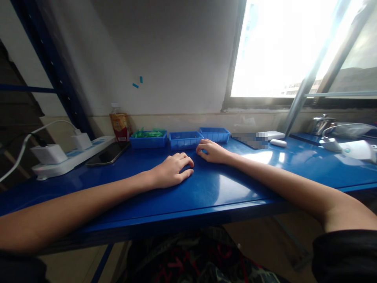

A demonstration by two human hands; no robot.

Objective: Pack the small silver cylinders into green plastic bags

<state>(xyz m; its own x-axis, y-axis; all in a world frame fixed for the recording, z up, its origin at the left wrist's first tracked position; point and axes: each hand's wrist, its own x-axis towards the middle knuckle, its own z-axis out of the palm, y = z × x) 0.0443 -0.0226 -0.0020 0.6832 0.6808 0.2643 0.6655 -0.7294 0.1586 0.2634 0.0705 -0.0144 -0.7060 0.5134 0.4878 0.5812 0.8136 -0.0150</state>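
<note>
On the blue tabletop (203, 188) rests my left hand (172, 171), its thumb and fingers apart and nothing visible between them. Farther back and to the right lies my right hand (212, 152), fingers loosely bent with a gap to the thumb and no object seen in it. Its fingertips are close to the front right corner of the middle blue bin (186, 144), whose contents I cannot make out. To the left, a blue bin (149, 143) holds a heap of green pieces (149, 133). A third blue bin (219, 137) stands behind my right hand.
At left are a power strip (70, 159) with white chargers and a dark phone (108, 153). A bottle with a yellow-red label (120, 125) stands by the wall. At right lie a white case (278, 143), a white device (357, 150) and a metal pot (323, 125).
</note>
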